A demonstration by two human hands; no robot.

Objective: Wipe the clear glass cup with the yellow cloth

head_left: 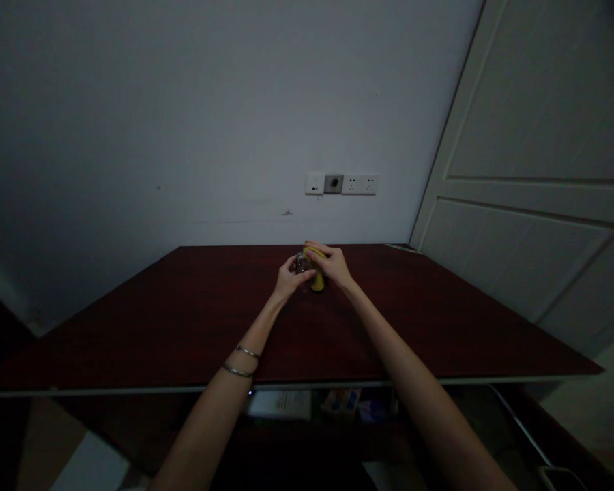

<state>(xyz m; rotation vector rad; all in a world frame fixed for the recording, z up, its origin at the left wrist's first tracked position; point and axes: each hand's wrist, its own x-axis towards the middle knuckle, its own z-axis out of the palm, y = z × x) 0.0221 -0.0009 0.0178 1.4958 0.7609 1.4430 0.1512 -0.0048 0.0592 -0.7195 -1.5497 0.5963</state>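
Observation:
Over the far middle of the table, my two hands meet. My left hand [288, 278] is closed around a small clear container [301, 263], which looks like a glass or jar; its lower part is partly covered by my fingers. My right hand [332, 263] grips a yellow object [318, 281] right beside the container. Yellow shows both under my right fingers and below them, close to the tabletop. Dim light and my fingers hide what kind of object it is. I cannot tell whether the two objects touch.
The dark red table [184, 320] reaches back to a pale wall [209, 123] with a row of sockets [351, 184]. A white panelled door [532, 157] slants along the right. Beneath the front edge, a shelf holds a white box [281, 404] and small packages [340, 402].

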